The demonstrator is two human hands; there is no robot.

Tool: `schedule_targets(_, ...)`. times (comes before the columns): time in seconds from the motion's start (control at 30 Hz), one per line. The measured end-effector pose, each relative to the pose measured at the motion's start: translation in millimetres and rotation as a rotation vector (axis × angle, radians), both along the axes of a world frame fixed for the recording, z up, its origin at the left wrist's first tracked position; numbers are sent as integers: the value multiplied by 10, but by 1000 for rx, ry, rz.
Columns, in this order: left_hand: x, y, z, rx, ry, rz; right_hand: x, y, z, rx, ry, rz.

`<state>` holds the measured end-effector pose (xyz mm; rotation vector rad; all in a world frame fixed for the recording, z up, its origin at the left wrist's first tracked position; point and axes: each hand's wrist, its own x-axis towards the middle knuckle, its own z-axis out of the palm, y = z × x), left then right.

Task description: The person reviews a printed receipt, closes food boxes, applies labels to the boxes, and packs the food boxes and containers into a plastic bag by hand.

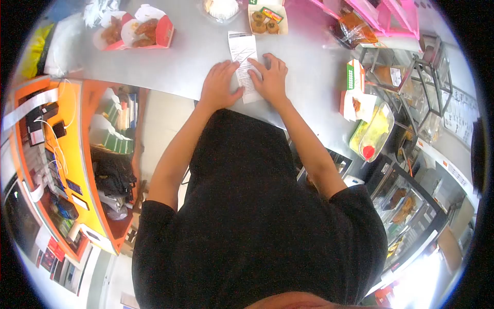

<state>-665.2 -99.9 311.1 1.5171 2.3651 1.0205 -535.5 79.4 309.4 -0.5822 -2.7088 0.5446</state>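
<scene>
A long white printed receipt (244, 49) with pen marks lies on the steel table (180, 67). On its left edge rests my left hand (221, 85), fingers spread and pointing up the table. My right hand (269, 77) lies at the receipt's right edge, its fingers also apart, with nothing gripped. Beyond the paper sit an open box of round brown pieces with a sauce packet (266, 23) and a clear-wrapped mound of white rice (221, 9). Red and white boxes of fried chicken (146, 33) stand at the upper left.
At the right are a small green and white box (354, 77), a clear tub of yellow-green food with a red lid (373, 131), a pink rack (396, 18) and metal racks (427, 77). An orange shelf unit (85, 170) stands at the left.
</scene>
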Motion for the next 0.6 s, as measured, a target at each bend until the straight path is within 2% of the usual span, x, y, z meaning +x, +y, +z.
schedule_targets(0.3, 39, -68, 103, -44, -21, 34, 307, -9, 36, -54, 39, 95)
schedule_targets(0.6, 2, -82, 167, -77, -56, 25, 550, -138, 50, -79, 87, 79)
